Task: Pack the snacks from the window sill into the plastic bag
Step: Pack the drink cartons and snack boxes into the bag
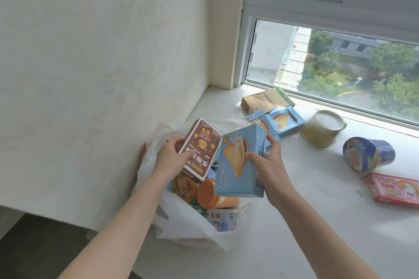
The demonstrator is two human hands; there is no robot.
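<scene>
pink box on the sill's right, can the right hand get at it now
Probably not yet: the right hand grips a blue box, though the sill toward the pink box looks unobstructed.

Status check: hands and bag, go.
Left hand grips brown cartoon-printed cardboard box; right hand grips pale blue cardboard biscuit box. Both over open white plastic bag. Nothing between.

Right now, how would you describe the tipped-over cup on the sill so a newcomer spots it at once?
Start at the window and drop to the white sill beneath it. Toward the right, between a pale yellow tub and a pink box, lies the blue-purple cup. It alone is a round container on its side, its printed lid facing the camera.
</scene>
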